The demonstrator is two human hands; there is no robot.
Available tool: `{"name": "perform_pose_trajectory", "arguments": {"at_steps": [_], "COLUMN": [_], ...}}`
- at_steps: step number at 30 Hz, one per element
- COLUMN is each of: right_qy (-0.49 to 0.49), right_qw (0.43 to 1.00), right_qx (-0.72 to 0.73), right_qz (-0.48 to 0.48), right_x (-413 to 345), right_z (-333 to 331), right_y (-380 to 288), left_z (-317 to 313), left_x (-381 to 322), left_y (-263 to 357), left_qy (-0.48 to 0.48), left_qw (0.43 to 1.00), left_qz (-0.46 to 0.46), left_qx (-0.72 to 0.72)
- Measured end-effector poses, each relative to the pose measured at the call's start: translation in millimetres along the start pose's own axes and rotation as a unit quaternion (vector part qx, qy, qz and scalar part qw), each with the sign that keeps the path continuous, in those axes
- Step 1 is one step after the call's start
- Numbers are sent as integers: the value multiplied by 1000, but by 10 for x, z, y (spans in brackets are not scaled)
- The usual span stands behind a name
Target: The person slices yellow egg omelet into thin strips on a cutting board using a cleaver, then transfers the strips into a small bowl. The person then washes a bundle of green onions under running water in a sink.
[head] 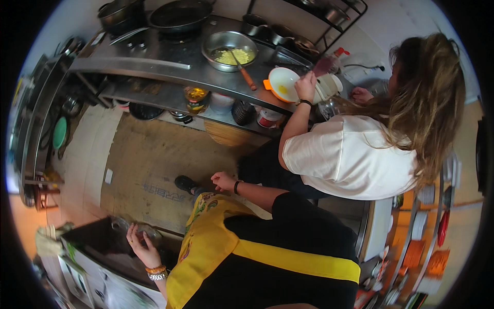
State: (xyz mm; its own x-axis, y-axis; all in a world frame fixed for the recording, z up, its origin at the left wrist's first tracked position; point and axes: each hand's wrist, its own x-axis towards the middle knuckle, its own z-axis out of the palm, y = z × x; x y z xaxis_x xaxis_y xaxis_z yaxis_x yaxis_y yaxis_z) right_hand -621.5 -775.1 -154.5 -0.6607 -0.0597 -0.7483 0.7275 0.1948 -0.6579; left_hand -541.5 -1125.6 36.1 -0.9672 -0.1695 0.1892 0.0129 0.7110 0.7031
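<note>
My left hand (pixel 143 247), with a ring and bracelets at the wrist, hangs with fingers spread and holds nothing. It is nearest to a dark-lined bin (pixel 94 241) with clear plastic at its rim. My right hand (pixel 224 181) is in the air before my yellow apron (pixel 212 247), fingers loosely curled, with nothing seen in it. On the steel counter (pixel 170 58) beyond, a steel bowl (pixel 210 50) contains a yellow chopped food (pixel 233 56); a wooden-handled utensil (pixel 246 77) leans in it.
Close on my right, a co-worker in a white shirt (pixel 328 154) has one hand (pixel 307 85) at a white bowl with orange handles (pixel 278 79). Pans (pixel 181 13) stand at the counter's back. A lower shelf (pixel 152 98) holds an oil bottle (pixel 196 98) and tubs. Plate racks (pixel 417 228) stand at far right.
</note>
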Motion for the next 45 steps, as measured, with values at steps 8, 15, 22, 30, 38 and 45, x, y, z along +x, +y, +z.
{"name": "perform_pose_trajectory", "arguments": {"at_steps": [8, 15, 22, 30, 38, 45], "right_qy": [11, -62, -219, -457, -632, -598], "right_qw": [998, 989, 962, 798, 398, 224], "right_qx": [-8, -43, -160, -391, -353, -584], "right_qz": [-57, -124, -35, -43, -563, -502], "right_x": [872, 1371, 1462, 1088, -525, -1512], "right_z": [496, 1021, 1747, 4070, 7358, 8254], "right_y": [-1017, -1906, -2378, -2524, -1736, -1086], "left_z": [81, -335, -799, -1528, -2150, -2504], "left_x": [1017, 1594, 1041, -119, -1279, -1653], "left_y": [-531, -692, -932, -1197, -1752, -2437], "left_qy": [-87, -4, 109, 353, 523, 678], "left_qw": [996, 1000, 973, 857, 715, 518], "left_qz": [25, -25, -197, -365, -462, -458], "left_qx": [-20, 9, 59, 85, 38, -251]}}
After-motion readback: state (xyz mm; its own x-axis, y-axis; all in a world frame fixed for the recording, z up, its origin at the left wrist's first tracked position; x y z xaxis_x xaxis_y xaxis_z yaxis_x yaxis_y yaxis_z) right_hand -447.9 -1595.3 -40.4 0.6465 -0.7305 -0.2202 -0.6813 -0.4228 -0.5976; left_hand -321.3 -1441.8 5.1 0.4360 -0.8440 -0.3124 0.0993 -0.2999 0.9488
